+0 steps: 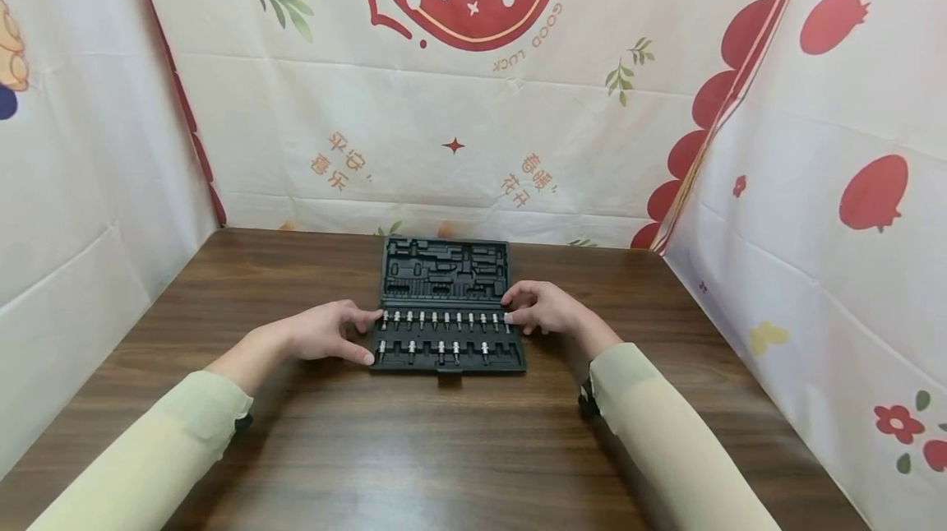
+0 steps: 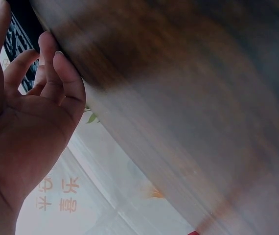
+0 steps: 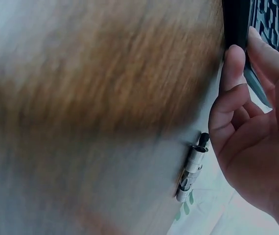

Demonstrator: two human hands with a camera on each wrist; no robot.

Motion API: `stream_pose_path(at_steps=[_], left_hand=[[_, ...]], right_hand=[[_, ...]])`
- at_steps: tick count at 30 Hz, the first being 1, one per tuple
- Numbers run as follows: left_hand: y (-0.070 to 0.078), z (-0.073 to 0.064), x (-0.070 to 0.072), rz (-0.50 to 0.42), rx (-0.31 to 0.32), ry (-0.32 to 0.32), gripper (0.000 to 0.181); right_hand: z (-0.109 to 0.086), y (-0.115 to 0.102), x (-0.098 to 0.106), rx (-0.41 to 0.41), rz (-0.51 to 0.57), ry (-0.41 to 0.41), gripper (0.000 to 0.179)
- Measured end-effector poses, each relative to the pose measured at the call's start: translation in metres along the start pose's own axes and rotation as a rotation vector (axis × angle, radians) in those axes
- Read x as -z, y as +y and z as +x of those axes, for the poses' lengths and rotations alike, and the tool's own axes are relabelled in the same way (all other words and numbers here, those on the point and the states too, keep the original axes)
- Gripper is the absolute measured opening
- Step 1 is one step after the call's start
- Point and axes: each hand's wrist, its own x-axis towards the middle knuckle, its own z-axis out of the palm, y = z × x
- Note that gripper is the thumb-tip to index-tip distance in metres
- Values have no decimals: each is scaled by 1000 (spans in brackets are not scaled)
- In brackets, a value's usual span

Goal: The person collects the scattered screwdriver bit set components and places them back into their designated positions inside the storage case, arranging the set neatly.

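Note:
A black plastic tool case (image 1: 447,358) lies unfolded on the wooden table, its moulded lid (image 1: 445,261) laid back. Two rows of silver socket bits (image 1: 446,320) stand in its near half, with gaps along the front row. My left hand (image 1: 325,332) spreads its thumb and index finger along the case's left end, thumb at the near corner; the other fingers curl loosely. Across from it, my right hand (image 1: 547,309) pinches the right edge by the hinge, thumb over the rim. Beside that hand, silver cylindrical pieces with a black tip (image 3: 192,169) lie on the table.
The brown wood-grain table (image 1: 444,449) runs out to both sides and toward me. A printed cloth (image 1: 444,177) hangs at the table's back edge, with more cloth at left and right.

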Motion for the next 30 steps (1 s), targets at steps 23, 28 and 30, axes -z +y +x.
stream_pose_path(at_steps=[23, 28, 30], left_hand=[[-1, 3, 1, 0, 0, 2, 89], [-2, 3, 0, 2, -3, 2, 89], [-2, 3, 1, 7, -6, 4, 89]], right_hand=[[4, -3, 2, -103, -27, 9, 26], [6, -6, 4, -139, -48, 0, 26], [6, -7, 4, -147, -45, 2, 27]])
